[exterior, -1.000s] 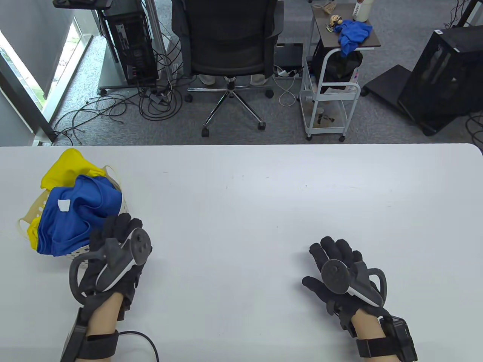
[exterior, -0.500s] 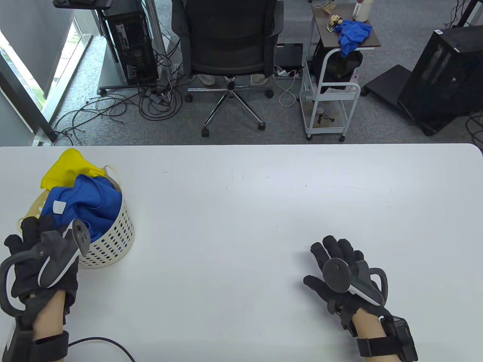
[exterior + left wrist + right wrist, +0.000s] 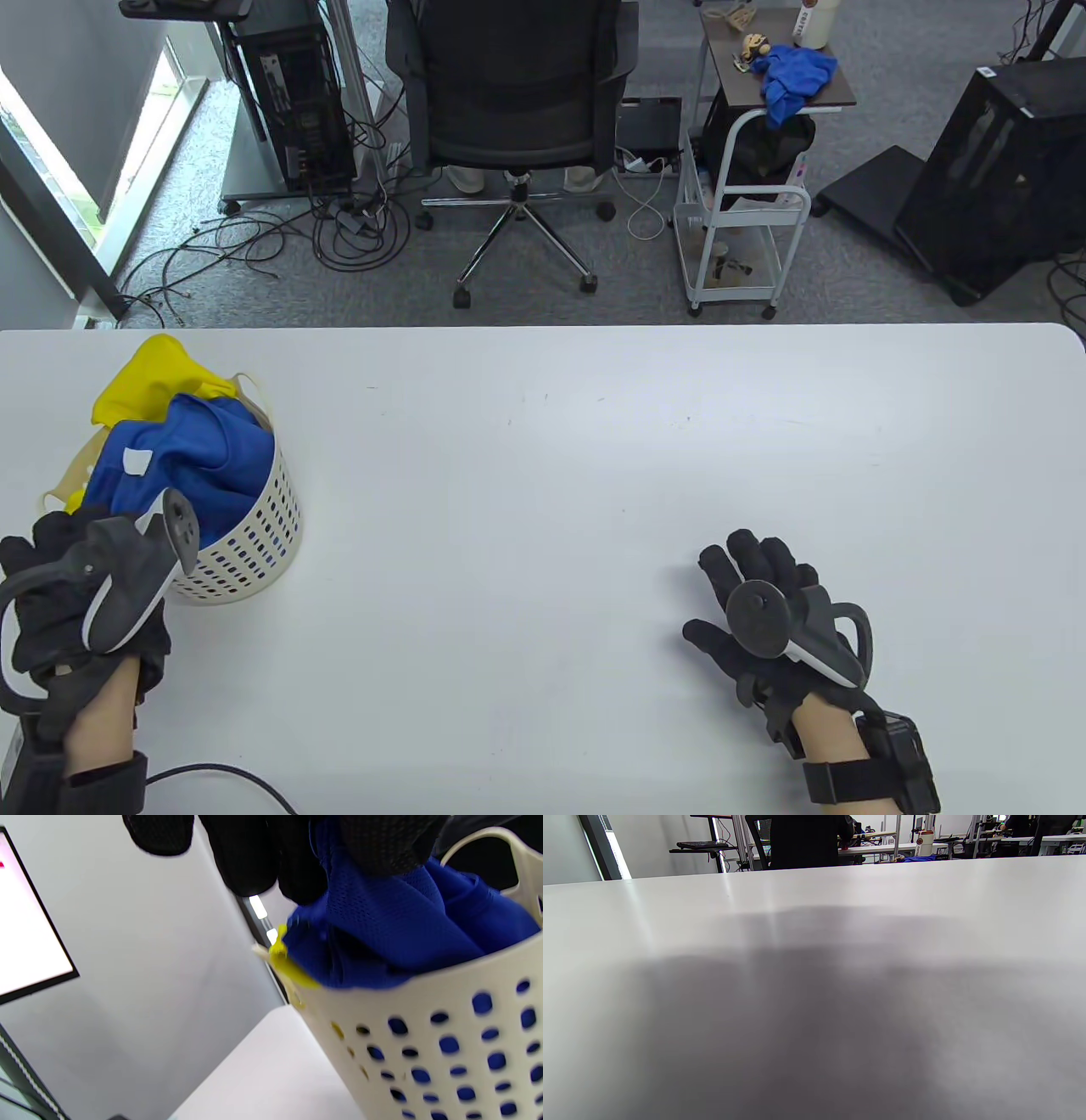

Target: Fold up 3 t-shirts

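Note:
A cream perforated basket (image 3: 254, 543) stands at the table's left and holds a crumpled blue t-shirt (image 3: 204, 458) on top of a yellow t-shirt (image 3: 157, 373). My left hand (image 3: 59, 526) is at the basket's near-left rim. In the left wrist view the left hand (image 3: 314, 866) has its fingers (image 3: 254, 861) and thumb curled over a fold of the blue t-shirt (image 3: 403, 925), pinching it above the basket (image 3: 445, 1005). A bit of the yellow t-shirt (image 3: 288, 963) peeks out at the rim. My right hand (image 3: 747, 560) lies flat on the white table (image 3: 543, 441), fingers spread, holding nothing.
Beyond the table's far edge stand an office chair (image 3: 509, 85), a white trolley (image 3: 738, 246) with a blue cloth (image 3: 793, 76) on top, computer towers and loose floor cables. A thin cable (image 3: 221, 777) from my left wrist lies on the table's near edge.
My left hand has moved from the basket's near-right side to its near-left rim and taken hold of the blue t-shirt. The overhanging shirt is back inside the basket. The right hand has stayed still.

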A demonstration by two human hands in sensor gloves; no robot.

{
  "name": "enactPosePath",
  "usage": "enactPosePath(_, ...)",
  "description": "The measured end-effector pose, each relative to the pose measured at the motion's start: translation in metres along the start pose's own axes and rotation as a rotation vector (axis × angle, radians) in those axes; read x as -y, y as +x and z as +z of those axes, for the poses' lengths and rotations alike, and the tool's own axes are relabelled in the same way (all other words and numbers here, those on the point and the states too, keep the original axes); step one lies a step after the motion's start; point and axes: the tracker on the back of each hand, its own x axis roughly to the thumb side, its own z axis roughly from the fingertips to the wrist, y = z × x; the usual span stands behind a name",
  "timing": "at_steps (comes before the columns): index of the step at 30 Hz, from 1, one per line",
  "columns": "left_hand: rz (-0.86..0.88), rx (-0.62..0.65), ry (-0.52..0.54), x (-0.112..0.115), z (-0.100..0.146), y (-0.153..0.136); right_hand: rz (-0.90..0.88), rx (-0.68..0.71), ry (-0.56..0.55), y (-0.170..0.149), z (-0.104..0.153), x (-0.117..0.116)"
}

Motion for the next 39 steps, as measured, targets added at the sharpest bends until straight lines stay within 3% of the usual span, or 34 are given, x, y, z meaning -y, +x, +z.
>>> enactPosePath(9,0.083,0.012,0.168,-0.091,0.019,0.013,-0.047,0.01,-0.023,-0.002,0.0,0.004)
enactPosePath(16,0.118,0.081,0.396,-0.159,0.044,0.048,-0.184,0.061,-0.12,-0.003,0.008,0.013)
enactPosePath(23,0.254,0.163,0.48,-0.23,0.076,0.085,-0.197,0.066,-0.109,-0.004,0.009,0.013)
enactPosePath(33,0.26,0.422,0.515,-0.269,0.139,0.204,-0.251,0.098,-0.144,-0.005,0.015,0.018)
enactPosePath(39,0.419,0.587,0.58,-0.293,0.18,0.246,-0.28,0.113,-0.141,-0.008,0.016,0.018)
